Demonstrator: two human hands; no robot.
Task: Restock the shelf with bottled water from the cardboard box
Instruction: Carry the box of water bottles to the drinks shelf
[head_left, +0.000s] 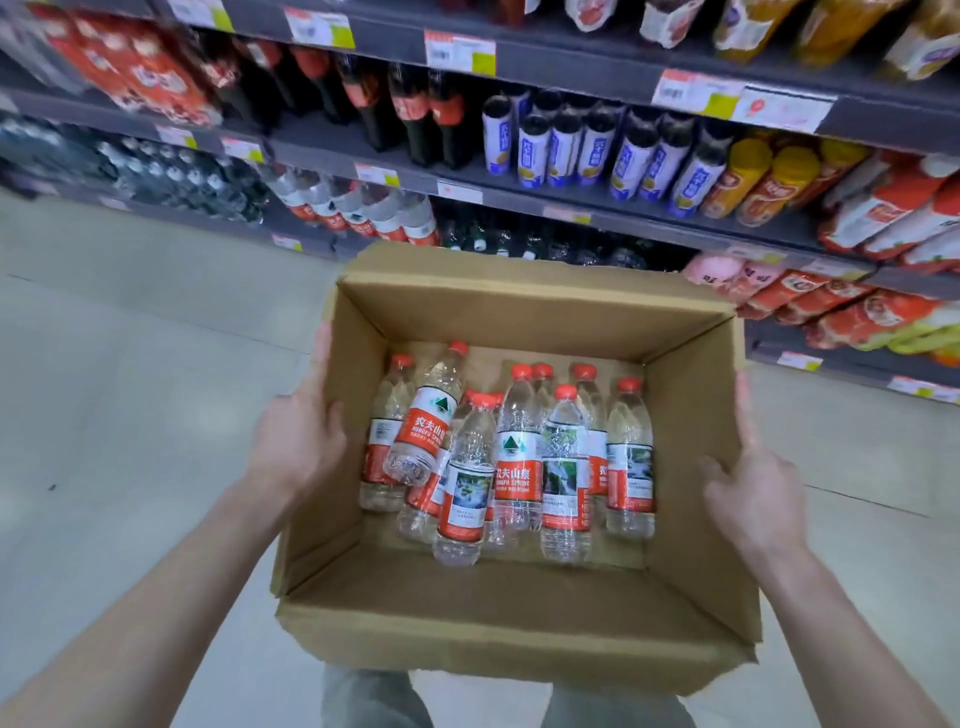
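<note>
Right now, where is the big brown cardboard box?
The open brown cardboard box is in the middle of the head view, carried between the left hand and the right hand, in front of the grey drinks shelf.

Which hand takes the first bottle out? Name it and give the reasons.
Left, probably. The left hand presses the cardboard box wall nearest the tilted top bottle, and the matching shelved bottles stand front-left. The right hand must then steady the box, or set it down first.

Brown cardboard box (519, 613); clear water bottles (519, 457), red caps, red-white labels; dark grey shelf (597, 202); pale floor (130, 338).
</note>
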